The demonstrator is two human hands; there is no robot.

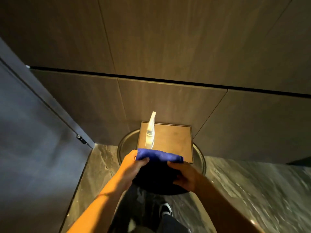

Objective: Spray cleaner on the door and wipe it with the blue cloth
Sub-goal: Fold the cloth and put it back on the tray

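Observation:
A white spray bottle [150,132] stands upright on a square wooden top [175,140] of a small stand. In front of it a folded blue cloth [159,155] lies along the near edge of that top. My left hand [133,163] grips the cloth's left end. My right hand [185,175] is at the cloth's right end, fingers curled at its lower edge; the cloth's lower part is lost in shadow. The grey-blue door [28,132] fills the left side, with a small latch [81,139] at its edge.
Brown wood panels [168,47] form the wall ahead, split by a dark horizontal gap. The stand has a round metal base rim [201,158] on a marble-like floor [252,190]. My legs and one shoe [165,210] show below.

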